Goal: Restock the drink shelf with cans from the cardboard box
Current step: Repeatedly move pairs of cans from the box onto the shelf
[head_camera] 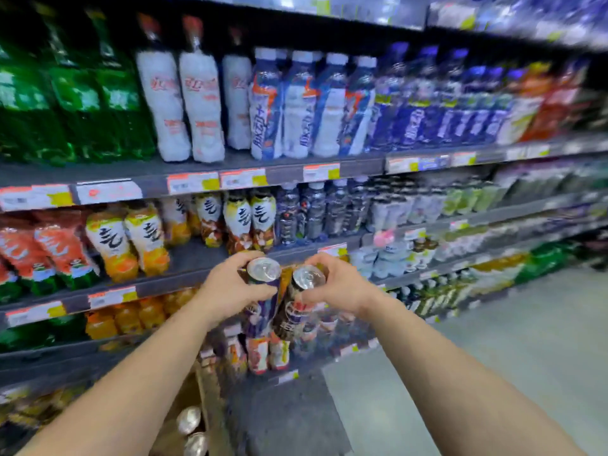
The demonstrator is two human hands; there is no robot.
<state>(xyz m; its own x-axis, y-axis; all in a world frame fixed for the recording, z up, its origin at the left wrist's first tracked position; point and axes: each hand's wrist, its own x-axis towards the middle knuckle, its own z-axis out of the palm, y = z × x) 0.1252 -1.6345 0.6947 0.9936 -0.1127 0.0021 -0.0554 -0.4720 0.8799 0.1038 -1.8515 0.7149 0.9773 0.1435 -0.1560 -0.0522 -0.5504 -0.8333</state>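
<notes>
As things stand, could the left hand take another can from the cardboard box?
Probably not yet. The left hand already grips a can, held up by the shelves, while the cans in the box sit far below beside the forearm. Nothing visibly blocks them.

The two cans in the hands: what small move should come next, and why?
Probably carry both forward to the shelf gap behind them and set them upright. The left hand grips one can, the right hand the other can, both held before the shelves.
</notes>
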